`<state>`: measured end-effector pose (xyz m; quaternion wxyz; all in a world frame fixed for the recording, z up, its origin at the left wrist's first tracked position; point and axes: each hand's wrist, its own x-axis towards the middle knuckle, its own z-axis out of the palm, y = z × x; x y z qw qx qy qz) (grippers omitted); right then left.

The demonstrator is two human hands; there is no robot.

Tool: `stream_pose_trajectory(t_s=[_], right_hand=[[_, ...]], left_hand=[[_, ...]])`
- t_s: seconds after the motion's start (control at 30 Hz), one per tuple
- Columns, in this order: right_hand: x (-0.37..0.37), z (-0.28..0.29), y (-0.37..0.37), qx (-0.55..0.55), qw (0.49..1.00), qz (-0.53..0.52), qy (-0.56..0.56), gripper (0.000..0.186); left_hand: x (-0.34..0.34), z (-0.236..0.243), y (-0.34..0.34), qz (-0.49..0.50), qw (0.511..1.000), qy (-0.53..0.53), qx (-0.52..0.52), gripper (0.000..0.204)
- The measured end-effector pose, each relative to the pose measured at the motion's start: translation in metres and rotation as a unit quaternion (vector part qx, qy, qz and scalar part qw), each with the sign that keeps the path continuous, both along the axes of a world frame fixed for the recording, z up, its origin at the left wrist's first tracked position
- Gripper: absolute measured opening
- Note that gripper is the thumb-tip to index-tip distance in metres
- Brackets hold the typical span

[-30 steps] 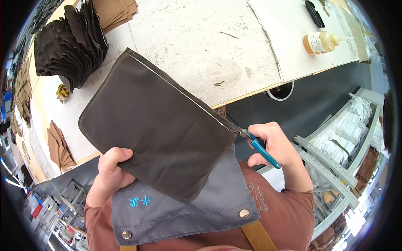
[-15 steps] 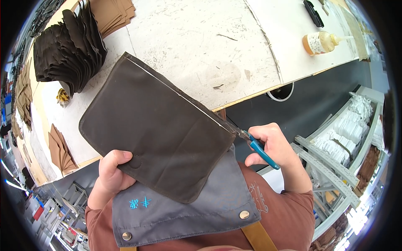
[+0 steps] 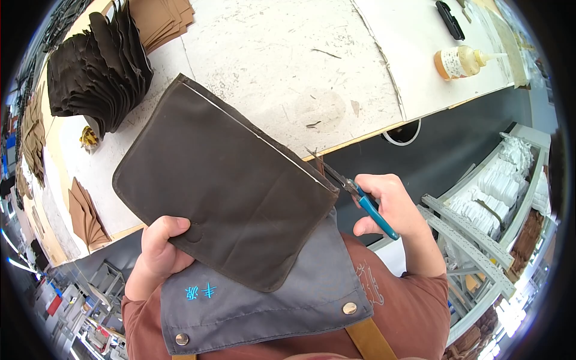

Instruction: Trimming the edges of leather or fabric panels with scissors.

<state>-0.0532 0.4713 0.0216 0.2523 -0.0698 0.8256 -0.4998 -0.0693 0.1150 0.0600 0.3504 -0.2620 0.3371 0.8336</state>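
Observation:
A flat, dark brown leather panel (image 3: 222,180) with rounded corners lies tilted in front of me, its far part over the table edge. Along its upper right side runs a pale line beside a folded dark strip. My left hand (image 3: 165,240) grips the panel's near left edge, thumb on top and fingers hidden beneath. My right hand (image 3: 390,207) is closed around blue-handled scissors (image 3: 373,216). Their blades are parted and point up and left, just beyond the panel's right corner. A small curved mark shows near my left thumb.
On the white table (image 3: 270,54) stands a thick stack of dark leather pieces (image 3: 99,69); tan pieces (image 3: 165,24) lie behind it. Brown folded pieces (image 3: 87,216) sit near the left edge. A glue bottle (image 3: 459,63) and a black cutter (image 3: 450,21) lie right. A rack (image 3: 474,240) stands beside me.
The scissors have shifted slightly away from the panel's edge, and their blades now show clear of it and parted. The panel and my left hand stay almost still.

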Motion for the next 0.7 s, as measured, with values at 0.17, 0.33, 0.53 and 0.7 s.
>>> stream_pose_trajectory(t_s=[0.17, 0.33, 0.53, 0.7], right_hand=[[-0.0033, 0.0014, -0.0031, 0.032, 0.999, 0.036, 0.015, 0.071], [-0.0070, 0.0047, -0.0035, 0.041, 0.998, 0.052, 0.014, 0.071], [-0.0072, 0.0036, -0.0013, 0.038, 0.998, 0.054, 0.021, 0.070], [-0.0066, 0.0023, -0.0005, 0.023, 0.999, 0.043, 0.010, 0.068]], left_hand=[[0.0006, -0.0003, 0.0009, 0.005, 1.000, 0.007, -0.008, 0.049], [0.0011, -0.0015, 0.0010, 0.004, 1.000, 0.001, -0.006, 0.048], [0.0009, -0.0028, 0.0011, 0.006, 1.000, -0.001, -0.009, 0.048], [0.0008, -0.0038, 0.0003, 0.003, 1.000, 0.001, -0.014, 0.049]])
